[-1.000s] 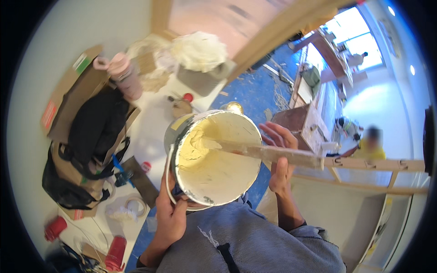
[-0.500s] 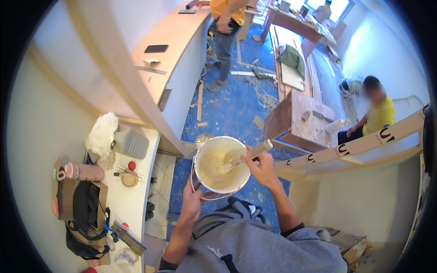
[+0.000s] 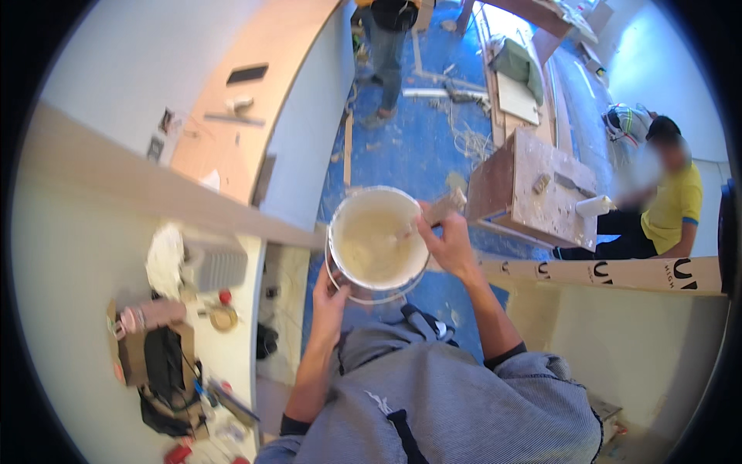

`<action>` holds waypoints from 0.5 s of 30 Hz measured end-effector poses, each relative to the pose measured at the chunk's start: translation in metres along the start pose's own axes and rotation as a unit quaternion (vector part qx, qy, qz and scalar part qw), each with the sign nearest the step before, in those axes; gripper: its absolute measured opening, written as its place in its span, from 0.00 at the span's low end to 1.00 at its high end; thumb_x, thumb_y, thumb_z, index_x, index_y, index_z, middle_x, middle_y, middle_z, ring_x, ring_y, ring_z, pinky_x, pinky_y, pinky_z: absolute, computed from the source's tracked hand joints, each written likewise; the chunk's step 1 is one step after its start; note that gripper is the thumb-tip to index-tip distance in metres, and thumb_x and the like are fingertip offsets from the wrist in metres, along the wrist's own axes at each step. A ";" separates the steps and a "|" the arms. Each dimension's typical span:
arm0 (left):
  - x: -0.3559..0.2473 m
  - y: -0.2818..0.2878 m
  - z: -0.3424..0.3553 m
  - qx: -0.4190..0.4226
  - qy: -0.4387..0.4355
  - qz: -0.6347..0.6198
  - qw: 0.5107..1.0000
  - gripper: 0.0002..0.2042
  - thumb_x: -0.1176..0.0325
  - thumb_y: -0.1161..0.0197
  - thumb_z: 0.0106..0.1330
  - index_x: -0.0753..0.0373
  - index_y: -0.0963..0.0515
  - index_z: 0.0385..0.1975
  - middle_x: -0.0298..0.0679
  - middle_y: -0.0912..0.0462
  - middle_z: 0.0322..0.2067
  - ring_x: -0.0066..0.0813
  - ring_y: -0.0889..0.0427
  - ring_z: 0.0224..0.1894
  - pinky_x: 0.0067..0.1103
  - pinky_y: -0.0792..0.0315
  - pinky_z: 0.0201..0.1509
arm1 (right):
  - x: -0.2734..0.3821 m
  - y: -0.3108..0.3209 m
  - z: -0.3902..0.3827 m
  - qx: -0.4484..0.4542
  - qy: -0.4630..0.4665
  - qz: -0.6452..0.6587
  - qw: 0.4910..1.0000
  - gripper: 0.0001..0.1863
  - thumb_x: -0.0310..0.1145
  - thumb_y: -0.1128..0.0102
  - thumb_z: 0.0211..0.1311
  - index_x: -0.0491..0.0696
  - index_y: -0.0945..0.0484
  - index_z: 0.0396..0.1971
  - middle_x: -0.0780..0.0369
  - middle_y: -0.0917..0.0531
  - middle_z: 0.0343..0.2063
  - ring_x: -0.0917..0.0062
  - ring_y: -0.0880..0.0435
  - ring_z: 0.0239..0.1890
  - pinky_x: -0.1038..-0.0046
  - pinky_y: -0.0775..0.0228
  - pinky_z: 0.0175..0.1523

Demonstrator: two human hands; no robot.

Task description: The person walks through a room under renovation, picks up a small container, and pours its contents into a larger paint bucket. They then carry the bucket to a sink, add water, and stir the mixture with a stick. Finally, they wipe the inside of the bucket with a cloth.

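1. The left hand (image 3: 329, 305) supports the bucket (image 3: 375, 206) at its lower left side, its thumb near the wire handle (image 3: 380, 301); some of its fingers are hidden, so their exact grip cannot be told.
2. The right hand (image 3: 448, 241) has its fingers curled narrowly around a flat stick (image 3: 447, 206), just beside the bucket's right rim.
3. The bucket sits between the two hands, its mouth facing up; the stick slants from the right fingers down into it, its lower end blurred.
4. Pale yellowish paste (image 3: 369, 251) lies inside, left of the right fingers.
5. Left of the left fingers, well apart, a pink bottle (image 3: 154, 315) lies near a white tabletop (image 3: 241, 309).
6. Beyond the right fingers stands a wooden box (image 3: 533, 193); farther right sits a person in a yellow shirt (image 3: 672, 207).
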State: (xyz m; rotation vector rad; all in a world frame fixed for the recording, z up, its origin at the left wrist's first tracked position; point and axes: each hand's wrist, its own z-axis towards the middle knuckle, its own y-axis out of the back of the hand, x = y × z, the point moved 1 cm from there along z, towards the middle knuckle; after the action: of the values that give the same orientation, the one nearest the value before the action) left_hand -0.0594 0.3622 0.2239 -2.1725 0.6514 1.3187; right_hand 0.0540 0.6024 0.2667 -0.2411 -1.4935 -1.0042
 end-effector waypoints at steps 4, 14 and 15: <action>0.018 0.021 0.049 0.017 -0.022 -0.083 0.996 0.39 0.71 0.36 0.58 0.61 0.45 0.72 0.47 0.34 0.65 0.40 0.35 0.68 0.35 0.40 0.69 | -0.013 -0.017 0.035 0.021 -0.020 -0.069 0.997 0.17 0.41 0.40 0.66 0.38 0.19 0.37 0.52 0.16 0.28 0.62 0.15 0.30 0.66 0.26 0.36; 0.001 0.035 0.181 0.120 0.107 -0.223 0.961 0.42 0.51 0.36 0.63 0.43 0.54 0.74 0.36 0.44 0.71 0.41 0.45 0.72 0.50 0.40 0.68 | -0.008 -0.036 0.143 -0.022 -0.047 -0.050 0.997 0.17 0.40 0.40 0.64 0.39 0.19 0.38 0.51 0.17 0.27 0.61 0.15 0.28 0.65 0.25 0.35; -0.005 0.030 0.189 0.106 0.130 -0.224 0.960 0.41 0.50 0.37 0.64 0.43 0.53 0.74 0.35 0.44 0.71 0.41 0.45 0.73 0.50 0.40 0.68 | -0.013 -0.035 0.157 -0.023 -0.054 -0.050 0.997 0.17 0.40 0.40 0.63 0.39 0.19 0.39 0.51 0.17 0.27 0.61 0.15 0.28 0.65 0.25 0.35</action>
State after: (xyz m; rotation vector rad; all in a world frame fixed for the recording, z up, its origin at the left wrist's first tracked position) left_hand -0.2041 0.4618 0.1479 -2.1628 0.3431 0.7037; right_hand -0.0776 0.6958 0.2616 -0.2587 -1.5942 -1.1210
